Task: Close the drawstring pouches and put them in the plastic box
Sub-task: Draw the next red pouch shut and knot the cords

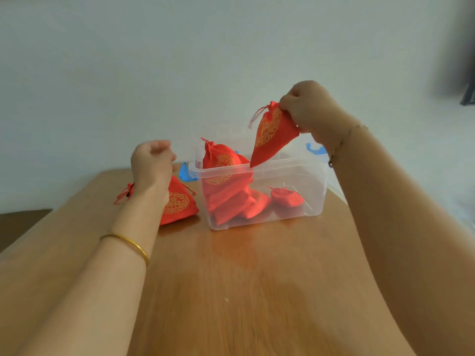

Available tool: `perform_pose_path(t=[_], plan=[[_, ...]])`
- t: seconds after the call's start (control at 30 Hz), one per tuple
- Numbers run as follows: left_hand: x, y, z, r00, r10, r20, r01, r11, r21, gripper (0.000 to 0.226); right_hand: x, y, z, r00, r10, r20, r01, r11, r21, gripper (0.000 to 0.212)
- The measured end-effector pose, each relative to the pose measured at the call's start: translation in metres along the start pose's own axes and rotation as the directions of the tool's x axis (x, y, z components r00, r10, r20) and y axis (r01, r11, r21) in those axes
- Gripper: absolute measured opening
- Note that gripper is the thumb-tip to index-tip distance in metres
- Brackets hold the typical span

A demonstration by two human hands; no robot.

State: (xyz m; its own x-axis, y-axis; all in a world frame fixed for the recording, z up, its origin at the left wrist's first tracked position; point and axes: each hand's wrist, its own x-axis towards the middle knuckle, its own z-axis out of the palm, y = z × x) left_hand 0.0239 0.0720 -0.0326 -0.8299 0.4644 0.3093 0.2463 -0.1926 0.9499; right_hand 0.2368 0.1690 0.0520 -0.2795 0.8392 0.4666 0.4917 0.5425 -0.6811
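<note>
The right hand [308, 106] is raised above the far right part of the plastic box [282, 168]; its fingers are curled and they pinch a red drawstring pouch [272, 134] at the gathered neck; this pouch hangs tilted, with the neck up and to the right, and its lower corner points down to the near rim of the box, in front of the rim or just over it, I cannot tell which; the drawstring ends hang loose on the left of the neck; the mouth looks pulled together. The box is transparent and has no lid on it; it stands on the wooden tabletop [244, 278], with a blue latch [185, 172] at its left end and another blue latch [316, 150] at its right end. Inside the box is a pile of red pouches [226, 194] at the left side, the top one rising above the rim; one small pouch [286, 197] lies apart on the bottom at the right. The left hand [153, 163] is in the air just beside the left end of the box; its fingers are curled in and no thing shows in them. Under this hand, on the tabletop, lies another red pouch with a gold round pattern [180, 204], near the box; red string ends [124, 195] show at the left of the wrist. A gold bangle [128, 244] is on the left forearm; a thin bracelet [341, 142] is on the right wrist.
</note>
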Motion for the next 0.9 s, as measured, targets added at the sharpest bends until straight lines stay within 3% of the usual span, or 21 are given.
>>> perform_pose_path(t=[0.1, 0.2, 0.3, 0.4, 0.53, 0.7, 0.8, 0.9], plan=[[0.01, -0.044, -0.006, 1.0, -0.028, 0.006, 0.024, 0.936, 0.351, 0.024, 0.02, 0.009, 0.003, 0.995, 0.079, 0.06, -0.076, 0.995, -0.064, 0.014], [0.008, -0.077, -0.013, 0.99, -0.024, 0.138, -0.078, 0.728, 0.681, 0.031, 0.033, 0.019, 0.011, 0.984, 0.126, 0.127, -0.114, 0.989, -0.097, 0.025], [0.002, -0.097, -0.018, 0.974, -0.04, 0.225, -0.167, 0.547, 0.82, 0.044, 0.038, 0.025, 0.016, 0.966, 0.175, 0.192, -0.149, 0.978, -0.144, 0.027], [0.001, -0.104, -0.022, 0.97, 0.002, 0.242, -0.216, 0.457, 0.863, 0.039, 0.032, 0.033, 0.021, 0.952, 0.232, 0.197, -0.161, 0.933, -0.321, 0.032], [0.0, -0.109, -0.022, 0.954, 0.104, 0.282, -0.297, 0.466, 0.833, 0.018, 0.016, 0.032, 0.023, 0.996, 0.09, 0.005, -0.079, 0.9, -0.429, 0.017], [-0.008, -0.108, -0.023, 0.939, 0.17, 0.299, -0.344, 0.477, 0.809, 0.006, -0.02, 0.015, 0.03, 0.994, -0.095, -0.049, 0.083, 0.973, -0.218, 0.024], [-0.014, -0.094, -0.027, 0.932, 0.259, 0.253, -0.361, 0.611, 0.705, 0.006, -0.066, 0.004, 0.041, 0.974, -0.215, 0.071, 0.221, 0.97, -0.096, 0.015], [-0.029, -0.062, -0.03, 0.939, 0.034, 0.343, -0.238, 0.782, 0.575, 0.005, -0.102, 0.007, 0.065, 0.892, -0.156, 0.424, 0.17, 0.985, 0.005, 0.03]])
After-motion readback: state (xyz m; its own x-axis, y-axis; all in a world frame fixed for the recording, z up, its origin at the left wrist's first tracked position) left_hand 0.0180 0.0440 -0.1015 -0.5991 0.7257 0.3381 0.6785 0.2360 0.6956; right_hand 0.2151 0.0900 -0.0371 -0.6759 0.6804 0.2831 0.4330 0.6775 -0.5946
